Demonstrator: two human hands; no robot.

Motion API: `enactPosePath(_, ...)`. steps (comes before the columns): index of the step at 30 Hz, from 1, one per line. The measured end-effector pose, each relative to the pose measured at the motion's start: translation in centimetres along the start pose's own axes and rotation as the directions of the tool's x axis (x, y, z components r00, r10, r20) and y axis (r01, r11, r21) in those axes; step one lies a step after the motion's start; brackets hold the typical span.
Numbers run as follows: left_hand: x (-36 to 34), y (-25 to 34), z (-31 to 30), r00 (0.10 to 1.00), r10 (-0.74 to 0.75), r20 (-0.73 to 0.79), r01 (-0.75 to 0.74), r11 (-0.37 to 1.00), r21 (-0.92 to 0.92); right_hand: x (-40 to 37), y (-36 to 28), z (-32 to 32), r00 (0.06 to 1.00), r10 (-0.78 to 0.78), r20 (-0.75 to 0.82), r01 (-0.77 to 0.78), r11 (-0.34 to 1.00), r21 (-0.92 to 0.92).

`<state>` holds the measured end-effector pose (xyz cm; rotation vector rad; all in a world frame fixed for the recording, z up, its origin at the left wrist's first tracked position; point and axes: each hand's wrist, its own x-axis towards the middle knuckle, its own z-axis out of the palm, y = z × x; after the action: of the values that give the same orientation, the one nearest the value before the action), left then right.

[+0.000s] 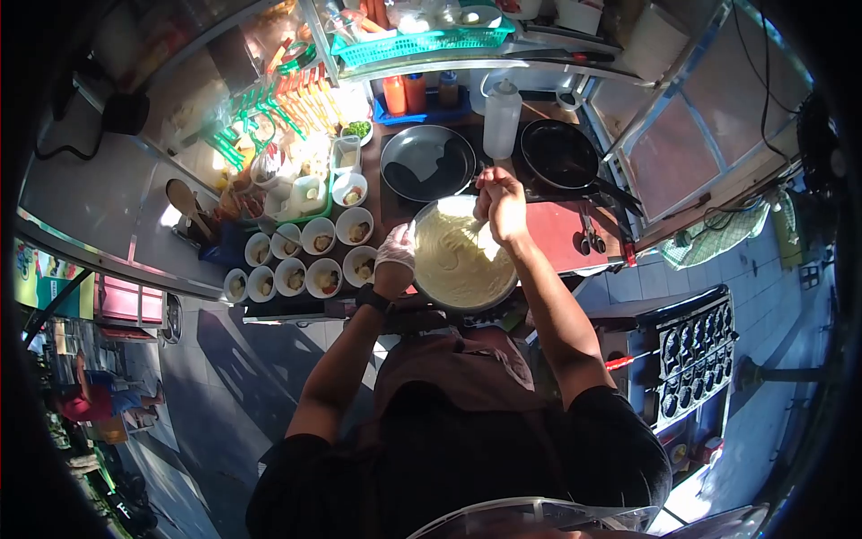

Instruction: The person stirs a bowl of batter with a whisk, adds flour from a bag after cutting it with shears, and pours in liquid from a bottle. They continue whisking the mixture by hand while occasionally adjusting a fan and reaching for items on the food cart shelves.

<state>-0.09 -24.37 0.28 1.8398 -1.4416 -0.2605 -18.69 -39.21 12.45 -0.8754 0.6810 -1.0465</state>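
A round bowl (422, 286) of pale, creamy batter (458, 269) is right in front of me at the counter's edge. My left hand (395, 253), in a clear glove, grips the bowl's left rim. Over the bowl's upper right side, my right hand (505, 208) is closed in a fist around something I cannot make out; its lower end seems to reach into the batter, where swirl marks show. Just beyond the bowl lie a dark frying pan (427, 162) and a white squeeze bottle (502, 121), standing upright.
Several white cups (289, 277) with food inside stand in rows at left. A second black pan (558, 154) sits at back right, with scissors (588, 235) nearby on a red board (549, 235). Sauce bottles (415, 93) stand behind. A molded griddle (696, 359) is at lower right.
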Motion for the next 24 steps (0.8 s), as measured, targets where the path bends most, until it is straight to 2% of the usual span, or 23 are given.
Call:
enactPosePath(1, 0.1, 0.8, -0.5, 0.997, -0.065, 0.035, 0.068, 0.992, -0.102, -0.9, 2.6, -0.9, 0.981, 0.108, 0.162, -0.067, 0.969, -0.239)
enactPosePath(2, 0.5, 1.3, -1.0, 0.99, -0.123, 0.075, 0.135, 0.971, -0.199, -1.4, 3.4, -0.3, 0.971, 0.199, 0.132, -0.149, 0.937, -0.316)
enactPosePath(3, 0.6, 0.7, -0.8, 1.0, -0.01, 0.019, 0.013, 0.985, -0.174, -0.8, 2.7, -0.7, 0.971, 0.219, 0.096, -0.185, 0.942, -0.281)
enactPosePath(4, 0.8, 0.6, -1.0, 1.0, -0.003, 0.018, 0.006, 0.983, -0.182, -0.4, 1.6, -1.6, 0.967, 0.248, 0.059, -0.227, 0.943, -0.245)
enactPosePath(5, 0.6, 0.4, -1.1, 0.998, -0.005, 0.069, 0.015, 0.989, -0.15, -0.4, -0.1, -0.9, 0.982, 0.186, 0.022, -0.177, 0.961, -0.21)
enactPosePath(6, 0.7, 0.1, -1.1, 0.994, -0.009, 0.111, 0.022, 0.993, -0.119, -0.2, -1.0, -0.4, 1.0, 0.019, 0.006, -0.017, 0.982, -0.189)
enactPosePath(7, 0.5, -1.7, -0.2, 0.992, 0.079, 0.094, -0.073, 0.995, -0.069, -0.6, -1.2, 0.3, 0.998, -0.051, -0.036, 0.046, 0.992, -0.118)
enactPosePath(8, 0.3, -1.5, -0.2, 0.993, 0.073, 0.094, -0.065, 0.995, -0.079, -1.2, -1.2, 0.9, 0.99, -0.115, -0.085, 0.111, 0.993, -0.049)
enactPosePath(9, 0.2, -0.7, -0.4, 0.997, 0.032, 0.075, -0.021, 0.989, -0.147, -1.9, 1.1, 1.0, 0.999, -0.015, -0.043, 0.012, 0.998, -0.061)
enactPosePath(10, 0.4, -0.1, -0.9, 0.998, -0.003, 0.058, 0.015, 0.977, -0.211, -2.3, 4.5, -0.2, 0.993, 0.115, 0.04, -0.104, 0.973, -0.206)
enactPosePath(12, 0.9, 1.0, -2.2, 0.991, -0.007, 0.136, 0.038, 0.975, -0.221, -1.0, 4.0, -2.1, 0.99, 0.141, -0.013, -0.14, 0.96, -0.243)
enactPosePath(13, 0.6, -0.2, -1.5, 0.987, 0.128, 0.099, -0.115, 0.985, -0.13, -1.5, 1.0, -1.1, 0.989, 0.141, -0.033, -0.145, 0.959, -0.242)
enactPosePath(14, 0.4, -1.5, -0.8, 0.962, 0.263, 0.078, -0.261, 0.965, -0.034, -2.1, -1.4, 0.3, 0.994, 0.065, -0.088, -0.085, 0.967, -0.239)
enactPosePath(15, 0.5, -2.0, -0.7, 0.9, 0.433, 0.051, -0.436, 0.898, 0.066, -2.5, -2.3, 0.6, 0.991, -0.067, -0.113, 0.048, 0.985, -0.168)
enactPosePath(16, 0.9, 0.9, -1.7, 0.97, -0.178, 0.168, 0.223, 0.926, -0.306, -2.6, -1.7, 1.5, 0.972, -0.188, -0.141, 0.175, 0.98, -0.099)
enactPosePath(17, 1.0, 1.6, -2.4, 0.956, -0.208, 0.206, 0.262, 0.923, -0.281, -2.7, 1.2, 0.8, 0.996, -0.041, -0.083, 0.036, 0.997, -0.064)
enactPosePath(18, 1.1, 1.8, -2.7, 0.94, -0.239, 0.244, 0.3, 0.919, -0.256, -3.5, 4.0, 0.0, 0.999, 0.042, -0.003, -0.04, 0.948, -0.315)
enactPosePath(20, 1.1, 1.4, -2.2, 0.948, -0.225, 0.226, 0.286, 0.912, -0.293, -3.2, 2.9, -1.1, 0.973, 0.228, 0.021, -0.222, 0.962, -0.16)
enactPosePath(22, 0.5, 0.8, -1.6, 0.985, -0.123, 0.118, 0.156, 0.93, -0.334, -2.4, -0.3, 0.1, 0.996, 0.087, -0.037, -0.094, 0.944, -0.316)
enactPosePath(24, 0.4, 0.4, -1.3, 0.989, -0.116, 0.093, 0.14, 0.934, -0.328, -2.0, -2.4, 1.5, 0.997, -0.059, -0.043, 0.046, 0.963, -0.266)
